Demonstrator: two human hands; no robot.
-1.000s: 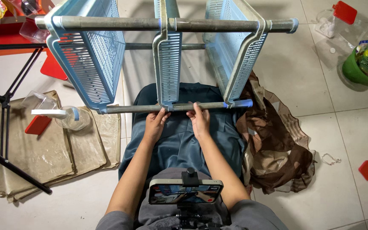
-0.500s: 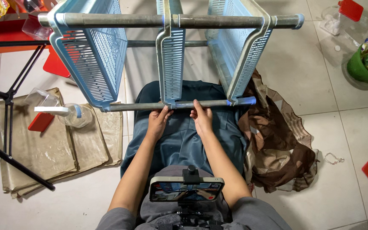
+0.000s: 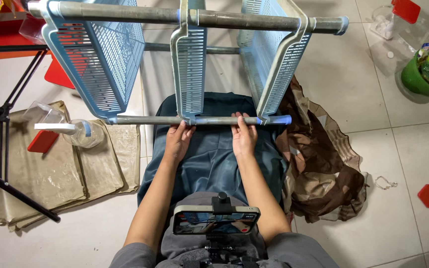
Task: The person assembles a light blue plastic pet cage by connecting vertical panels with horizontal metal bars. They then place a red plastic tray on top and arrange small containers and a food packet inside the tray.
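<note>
Hands hold the gray metal pole [image 3: 199,120] of the blue plastic rack [image 3: 189,64], which lies on its side above the blue cloth [image 3: 214,159], with the left hand [image 3: 178,140] and right hand [image 3: 244,136] both curled around that pole, and a brown cloth [image 3: 319,159] lies right of the rack.

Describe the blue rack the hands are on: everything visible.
The rack is three light blue slotted plastic shelf panels threaded on grey metal-looking tubes, lying tipped on its side so the panels stand on edge. One tube runs across the top, another across the near side with blue end caps, a third shows behind. It rests over a dark blue cloth on the tiled floor. The left hand and right hand both grip the near tube.
</note>
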